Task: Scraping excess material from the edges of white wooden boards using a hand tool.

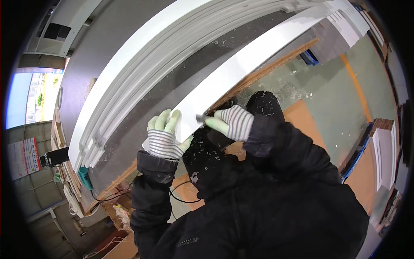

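Observation:
A long white plastic profile [241, 64] lies along the near edge of a dark grey workbench [142, 116]. My left hand [164, 134], in a striped glove with pale green fingers, grips the near end of this profile. My right hand [230, 121], gloved the same way, pinches a small dark metal tool [201, 117] against the profile's edge beside the left hand. Black jacket sleeves cover both forearms.
More white profiles [142, 64] lie stacked across the bench behind. White shavings speckle the bench, my shoes and the greenish floor [332, 99]. A teal tool [85, 178] with cables hangs at the bench's left end. Stacked white panels [384, 155] stand at the right.

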Motion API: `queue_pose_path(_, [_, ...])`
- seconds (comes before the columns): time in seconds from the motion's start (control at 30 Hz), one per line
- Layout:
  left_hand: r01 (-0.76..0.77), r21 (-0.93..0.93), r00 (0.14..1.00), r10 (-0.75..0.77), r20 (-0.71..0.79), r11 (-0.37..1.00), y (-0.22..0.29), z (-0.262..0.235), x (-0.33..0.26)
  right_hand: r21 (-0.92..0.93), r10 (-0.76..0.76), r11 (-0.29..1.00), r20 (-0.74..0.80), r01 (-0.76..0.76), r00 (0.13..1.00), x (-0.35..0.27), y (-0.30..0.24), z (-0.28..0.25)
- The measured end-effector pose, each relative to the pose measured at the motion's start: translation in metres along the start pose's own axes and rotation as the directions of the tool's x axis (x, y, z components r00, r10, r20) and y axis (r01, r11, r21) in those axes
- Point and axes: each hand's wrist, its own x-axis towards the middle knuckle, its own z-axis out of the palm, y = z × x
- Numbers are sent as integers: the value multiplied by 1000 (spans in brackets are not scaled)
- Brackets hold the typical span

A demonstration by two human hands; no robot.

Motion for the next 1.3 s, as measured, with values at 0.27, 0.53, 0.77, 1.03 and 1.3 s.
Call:
queue_pose_path(0.27, [-33, 8, 999, 33, -30, 999, -3, 9, 11, -333, -143, 922, 189, 200, 972, -7, 8, -14])
queue_pose_path(0.53, [10, -21, 1000, -10, -20, 1000, 11, 16, 34, -418, -25, 896, 287, 149, 958, -27, 0, -13])
queue_pose_path(0.77, [34, 91, 998, -39, 50, 995, -12, -6, -26, 19, 2, 1000, -325, 4, 946, -39, 2, -13])
queue_pose_path(1.03, [9, 58, 998, -5, -65, 998, -28, 15, -39, -337, -50, 942, -173, -11, 984, -16, 11, 12])
queue_pose_path(1.3, [-32, 29, 990, 36, -136, 999, -24, 13, -32, 47, 128, 991, -547, -122, 828, -11, 18, 54])
